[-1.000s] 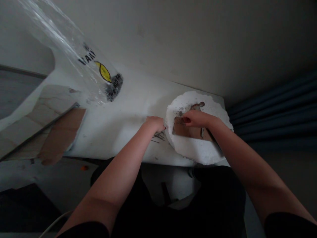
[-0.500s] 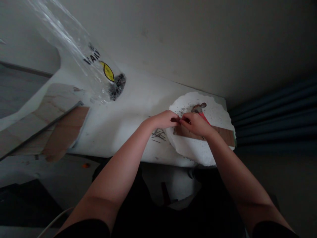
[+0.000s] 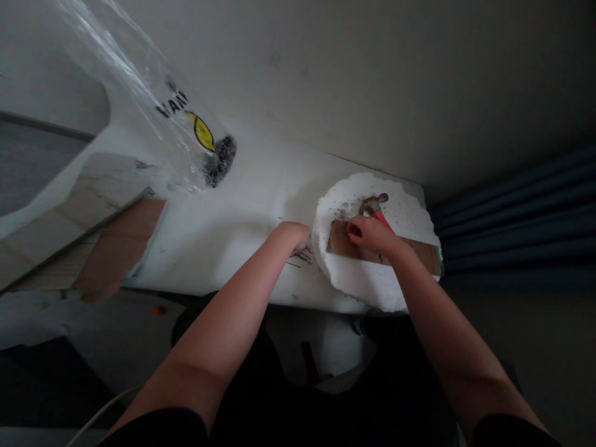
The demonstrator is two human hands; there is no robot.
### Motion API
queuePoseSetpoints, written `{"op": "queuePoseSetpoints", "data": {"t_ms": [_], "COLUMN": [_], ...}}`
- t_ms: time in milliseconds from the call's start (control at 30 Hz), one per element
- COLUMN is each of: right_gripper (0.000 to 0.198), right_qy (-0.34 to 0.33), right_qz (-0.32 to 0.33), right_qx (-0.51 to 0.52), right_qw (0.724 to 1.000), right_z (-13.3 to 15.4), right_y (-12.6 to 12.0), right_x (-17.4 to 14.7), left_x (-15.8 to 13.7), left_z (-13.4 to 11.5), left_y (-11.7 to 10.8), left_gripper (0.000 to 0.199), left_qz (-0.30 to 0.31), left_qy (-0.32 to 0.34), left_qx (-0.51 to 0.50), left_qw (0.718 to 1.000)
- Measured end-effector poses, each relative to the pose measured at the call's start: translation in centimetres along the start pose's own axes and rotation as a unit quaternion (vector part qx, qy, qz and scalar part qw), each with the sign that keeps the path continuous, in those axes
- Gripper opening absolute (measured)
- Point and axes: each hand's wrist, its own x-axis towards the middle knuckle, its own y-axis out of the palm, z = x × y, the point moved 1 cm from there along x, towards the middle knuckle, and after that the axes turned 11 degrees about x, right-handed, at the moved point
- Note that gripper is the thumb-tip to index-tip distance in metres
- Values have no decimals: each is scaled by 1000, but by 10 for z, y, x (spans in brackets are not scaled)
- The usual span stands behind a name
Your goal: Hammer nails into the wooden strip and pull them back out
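Observation:
My left hand (image 3: pixel 296 235) is lowered over a small pile of thin dark nails (image 3: pixel 305 255) on the white table, its fingers hidden behind the wrist. Above a brown wooden strip (image 3: pixel 342 240), my right hand (image 3: pixel 371 233) has its fingers curled and pinched together; whatever they may hold is too small to make out. The strip lies across a rough-edged round white slab (image 3: pixel 347 276). Just behind my right hand rests a hammer (image 3: pixel 375 203) with a red handle, partly covered by the hand.
A clear plastic bag (image 3: pixel 186 130) with black lettering and a yellow mark stands at the back left. Brown and marbled boards (image 3: pixel 123 239) lean at the left of the table (image 3: pixel 242 230). A dark curtain (image 3: pixel 516 223) hangs on the right, and a wall rises behind.
My left hand has moved left and away from my right hand, off the wooden strip and down to the nails. The right hand has shifted slightly right and stays over the strip.

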Motion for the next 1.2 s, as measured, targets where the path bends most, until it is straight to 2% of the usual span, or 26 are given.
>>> {"op": "queuePoseSetpoints", "data": {"t_ms": [100,233,333,433,733,1000,1200], "right_gripper": [10,10,8,7,8,15,21], "right_qy": [3,3,0,-3,2,0,-2], "right_qz": [7,21,33,41,50,87,84], "right_qx": [-15,-21,-34,-56,-93,-131,-175], "right_qw": [1000,1000,999,998,994,988,981], "right_z": [0,0,-1,1,12,19,26], "right_y": [0,-2,-3,-5,-7,-12,-11], "right_x": [2,5,9,13,17,22,20], "left_x": [-4,-17,-24,-28,-30,-31,-34], "left_z": [-4,-5,-1,0,-5,-8,-10], "left_y": [-3,-15,-22,-24,-24,-25,-28], "left_gripper": [35,47,45,43,45,45,48], "left_qz": [44,15,-12,-10,-25,-13,-2], "left_qy": [-22,-47,-79,-94,-80,-74,-63], "left_qx": [68,82,60,59,53,73,71], "left_qw": [996,995,995,994,995,994,995]}}
